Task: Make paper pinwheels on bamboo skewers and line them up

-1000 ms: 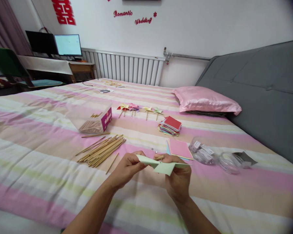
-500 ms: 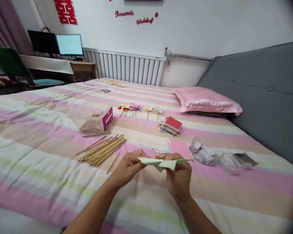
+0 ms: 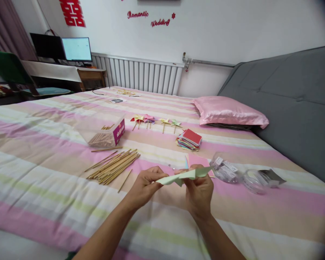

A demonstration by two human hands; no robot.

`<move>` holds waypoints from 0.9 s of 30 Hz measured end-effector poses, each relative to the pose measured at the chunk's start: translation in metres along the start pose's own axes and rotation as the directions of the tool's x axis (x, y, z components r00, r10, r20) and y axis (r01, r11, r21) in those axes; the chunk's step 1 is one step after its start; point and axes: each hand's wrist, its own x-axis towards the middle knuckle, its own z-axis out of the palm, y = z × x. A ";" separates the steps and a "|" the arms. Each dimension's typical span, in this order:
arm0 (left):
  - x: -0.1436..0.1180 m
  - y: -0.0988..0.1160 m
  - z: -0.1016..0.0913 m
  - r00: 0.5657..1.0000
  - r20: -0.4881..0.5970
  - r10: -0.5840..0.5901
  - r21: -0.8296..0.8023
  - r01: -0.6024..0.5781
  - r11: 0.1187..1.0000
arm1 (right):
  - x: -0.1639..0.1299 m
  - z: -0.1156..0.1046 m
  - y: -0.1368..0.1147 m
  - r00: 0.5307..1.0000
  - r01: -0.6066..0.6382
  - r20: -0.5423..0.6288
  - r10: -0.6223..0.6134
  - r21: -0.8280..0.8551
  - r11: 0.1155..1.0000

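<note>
Green paper (image 3: pixel 184 176), pinched by both hands' fingers (image 3: pixel 154 177), now tilts up rightward.

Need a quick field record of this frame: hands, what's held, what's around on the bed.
left hand: pinches the left end of the light green paper
right hand: grips the same paper from below, near its middle
paper state: folded, held above the bedspread
sticks: loose wooden sticks left of the hands; more in a clear box
paper stock: pink sheets behind the hands; coloured stack further back
finished: four pinwheels in a row
right side: clear tubs, pink pillow
</note>
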 end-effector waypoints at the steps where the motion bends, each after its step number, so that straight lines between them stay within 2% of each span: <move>1: 0.000 0.000 0.000 1.000 0.001 0.003 0.000 -0.003 1.000 | 0.000 0.000 -0.001 1.000 -0.004 -0.011 0.004 -0.012 1.000; 6: 0.000 -0.007 0.004 0.999 -0.025 -0.033 -0.055 0.032 0.998 | 0.002 0.004 -0.002 0.995 -0.030 -0.098 0.026 -0.044 0.999; 10: -0.002 -0.011 0.014 0.978 -0.067 -0.197 -0.150 0.185 0.971 | 0.006 0.005 0.001 0.985 -0.094 -0.149 0.086 -0.048 0.994; 13: -0.003 -0.014 0.020 0.950 -0.044 -0.310 -0.320 0.280 0.905 | 0.011 -0.001 0.005 0.987 -0.127 -0.101 0.123 -0.032 0.991; 17: -0.002 -0.017 0.020 0.926 -0.058 -0.373 -0.533 0.287 0.796 | 0.016 -0.010 0.010 0.965 -0.217 -0.150 0.215 0.001 0.976; 21: -0.001 -0.018 0.018 0.899 -0.069 -0.433 -0.647 0.290 0.705 | 0.017 -0.012 0.019 0.943 -0.284 -0.183 0.280 0.001 0.959; 24: -0.001 -0.019 0.017 0.879 -0.080 -0.470 -0.655 0.308 0.689 | 0.016 -0.012 0.023 0.941 -0.289 -0.182 0.284 0.002 0.957; 27: -0.001 -0.020 0.018 0.876 -0.084 -0.475 -0.617 0.328 0.715 | 0.016 -0.014 0.024 0.937 -0.300 -0.187 0.295 0.001 0.954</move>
